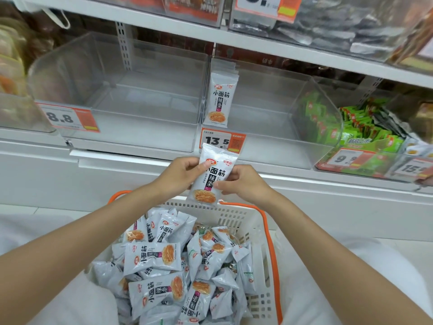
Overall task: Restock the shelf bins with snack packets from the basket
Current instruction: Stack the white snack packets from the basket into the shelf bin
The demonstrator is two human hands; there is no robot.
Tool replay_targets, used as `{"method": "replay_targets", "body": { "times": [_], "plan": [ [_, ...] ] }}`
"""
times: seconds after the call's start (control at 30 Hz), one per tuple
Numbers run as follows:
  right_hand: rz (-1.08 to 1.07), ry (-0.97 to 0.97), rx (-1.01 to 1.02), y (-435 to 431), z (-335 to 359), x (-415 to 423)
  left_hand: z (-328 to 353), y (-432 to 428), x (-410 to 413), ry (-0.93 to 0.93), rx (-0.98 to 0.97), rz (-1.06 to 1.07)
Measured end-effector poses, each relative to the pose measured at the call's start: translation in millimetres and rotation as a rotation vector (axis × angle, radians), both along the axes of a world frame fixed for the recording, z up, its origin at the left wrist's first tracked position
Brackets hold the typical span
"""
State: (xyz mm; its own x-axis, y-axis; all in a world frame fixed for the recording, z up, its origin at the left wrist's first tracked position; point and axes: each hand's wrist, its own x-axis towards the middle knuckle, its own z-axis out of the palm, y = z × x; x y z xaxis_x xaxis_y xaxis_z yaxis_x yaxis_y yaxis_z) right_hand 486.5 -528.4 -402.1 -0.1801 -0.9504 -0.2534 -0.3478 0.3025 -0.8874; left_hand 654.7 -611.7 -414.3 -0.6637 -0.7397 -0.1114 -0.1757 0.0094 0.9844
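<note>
A white snack packet (216, 165) with black characters stands upright between both hands, above the basket's far rim. My left hand (180, 174) pinches its left edge near the top, and my right hand (241, 181) pinches its right edge lower down. The white basket (255, 221) with an orange rim lies below, filled with several identical packets (152, 254). In the clear shelf bin (276, 109) straight ahead, a few of the same packets (221, 99) stand upright against its left wall. Left of it sits another clear bin (140, 90) with nothing in it.
Price tags reading 8.8 (63, 118) and 13.5 (220, 140) hang on the bin fronts. A bin of green packets (365, 130) stands at the right. Another shelf (257, 41) with filled bins hangs overhead. A white ledge (117, 160) runs below the bins.
</note>
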Motion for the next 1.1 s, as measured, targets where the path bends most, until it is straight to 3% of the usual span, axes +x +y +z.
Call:
{"method": "replay_targets", "body": {
  "times": [0.1, 0.2, 0.3, 0.5, 0.67, 0.93, 1.1],
  "plan": [
    [-0.056, -0.002, -0.156, -11.2, 26.6, -6.9, 32.1, -12.8, -8.4, 0.109, -0.247, 0.060],
    [-0.201, -0.086, -0.303, -28.4, 59.3, -21.0, 68.0, -34.8, -20.1, 0.143, -0.505, 0.257],
    [-0.342, -0.207, -0.338, -52.4, 82.0, -44.6, 78.7, -56.6, -27.1, 0.031, -0.602, 0.402],
    [-0.404, -0.090, -0.209, -116.2, 81.3, -80.1, 55.9, -79.9, -33.0, -0.146, -0.553, 0.383],
    [-0.314, 0.029, -0.116, -158.2, 60.4, -73.8, 48.1, -83.4, -27.3, -0.059, -0.535, 0.383],
    [-0.257, 0.488, 0.027, -189.0, 41.0, -57.8, 43.5, -82.3, -27.1, 0.023, -0.373, 0.379],
    [-0.323, 0.431, 0.042, -195.7, 40.7, -56.6, 45.9, -79.4, -25.5, 0.031, -0.355, 0.365]
  ]
}}
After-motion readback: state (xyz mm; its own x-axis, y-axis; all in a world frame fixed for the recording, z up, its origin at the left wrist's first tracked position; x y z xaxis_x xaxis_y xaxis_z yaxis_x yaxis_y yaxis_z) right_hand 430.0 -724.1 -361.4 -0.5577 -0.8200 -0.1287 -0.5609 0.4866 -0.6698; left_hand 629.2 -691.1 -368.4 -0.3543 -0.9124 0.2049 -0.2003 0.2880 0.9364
